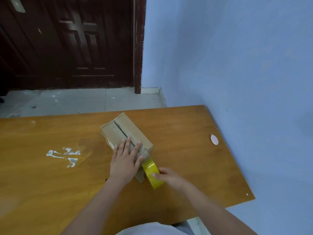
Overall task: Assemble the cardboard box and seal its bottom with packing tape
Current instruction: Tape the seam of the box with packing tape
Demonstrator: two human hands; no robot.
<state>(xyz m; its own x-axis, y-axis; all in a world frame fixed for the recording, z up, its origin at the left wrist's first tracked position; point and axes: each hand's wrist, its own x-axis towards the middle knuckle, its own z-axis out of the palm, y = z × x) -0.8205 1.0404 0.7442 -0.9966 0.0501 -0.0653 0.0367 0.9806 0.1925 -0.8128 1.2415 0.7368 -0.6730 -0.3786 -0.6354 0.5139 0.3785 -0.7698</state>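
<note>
A small brown cardboard box [126, 133] stands on the wooden table [50, 184] with its two closed flaps facing up and a dark seam running between them. My left hand [125, 160] lies flat on the near end of the flaps, fingers spread across the seam. A yellow roll of packing tape [151, 172] stands on edge against the box's near end. My right hand [166, 176] grips the roll from the right side. A short strip of tape runs from the roll up the box's near face.
White scraps of old tape residue [65, 156] mark the table to the left of the box. A small white oval tag [214, 139] lies near the table's right edge. A blue wall stands at the right, a dark wooden door beyond the far edge.
</note>
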